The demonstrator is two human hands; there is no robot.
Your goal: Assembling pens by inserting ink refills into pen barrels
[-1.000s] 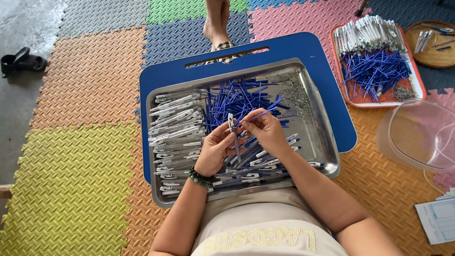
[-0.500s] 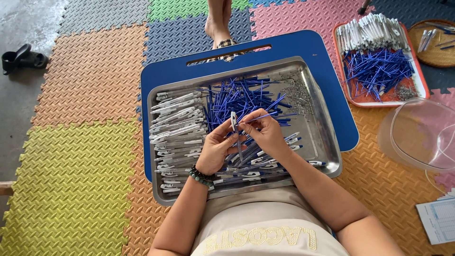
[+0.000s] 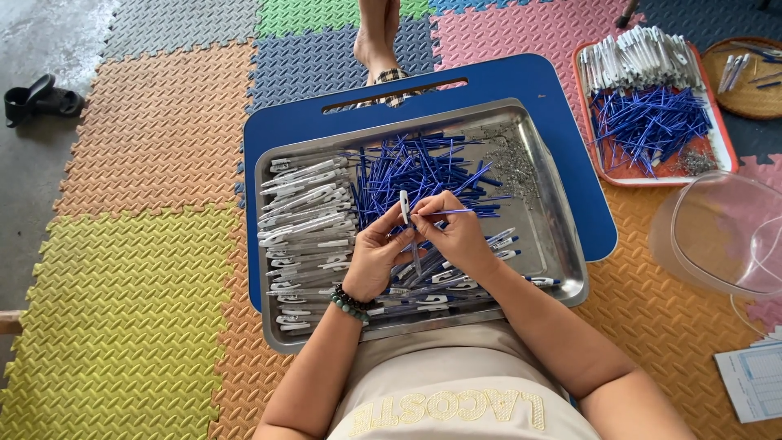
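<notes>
At frame centre over the steel tray (image 3: 562,244), left hand (image 3: 375,261) pinches an upright white pen barrel (image 3: 404,207) while right hand (image 3: 460,236) grips a blue refill (image 3: 448,213) beside it.

Landmark = steel tray (image 3: 562,244). Its near rim was covered by the forearms; part of its floor lay under the left hand (image 3: 375,257) and right hand (image 3: 460,240). The white pen barrel (image 3: 404,206) was half hidden by fingers, tip end unreadable. Beyond the tray, a bare foot (image 3: 376,37) was cut by the top edge. Far right of the tray, a wicker dish (image 3: 745,98), clear bowl (image 3: 725,236) and paper sheet (image 3: 753,383) ran off-frame. Springs (image 3: 509,159) in the tray's far corner were too small to count.
</notes>
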